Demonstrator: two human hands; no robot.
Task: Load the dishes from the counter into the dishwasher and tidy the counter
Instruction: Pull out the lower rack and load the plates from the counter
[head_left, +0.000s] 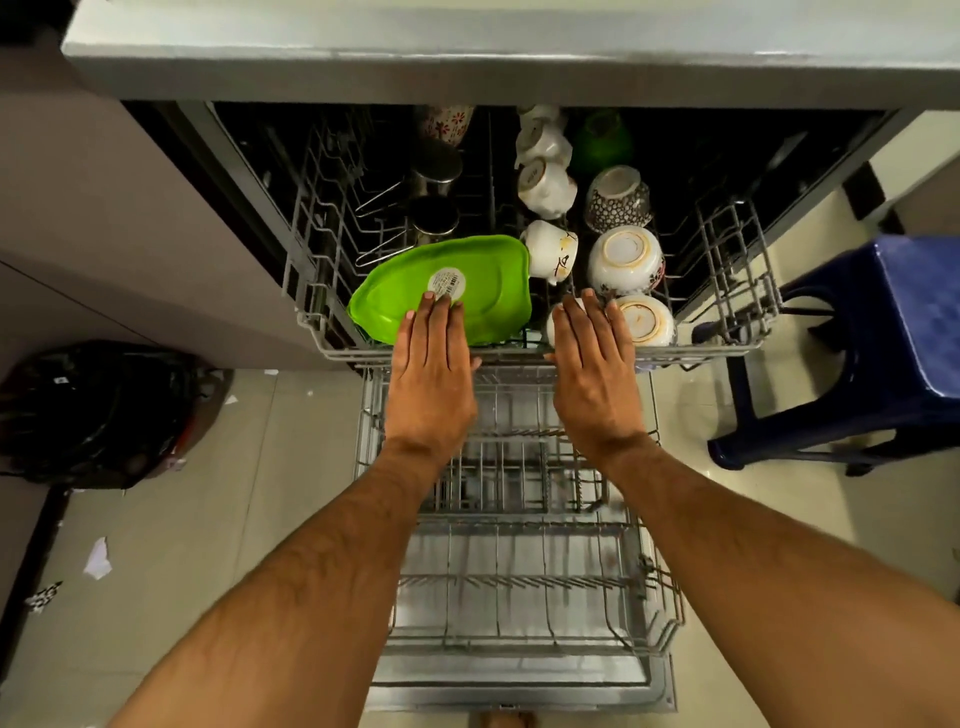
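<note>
Both hands lie flat with straight fingers over the front rail of the upper rack (519, 353), holding nothing: the left hand (431, 374) has its fingertips resting on the green plate (447, 288), the right hand (597, 379) reaches just beside the white bowl (644, 319) at the rack's front right. Neither grip is closed on anything.

The green plate sits at the rack's front left, leaning underside-up (a round label shows on its base). It looks like light, stiff plastic, likely to slide on the wires, so its rim is the place to take it. Behind the front rail stand upturned cups (550, 249) and bowls, seemingly ceramic: heavier, brittle, smooth, best taken by the foot ring or wall. The rack itself looks rigid and loaded; pushing evenly on the front rail with both palms should roll it. Below the upper rack, the lower rack (519, 571) stands pulled out, apparently bare, though blurred.
</note>
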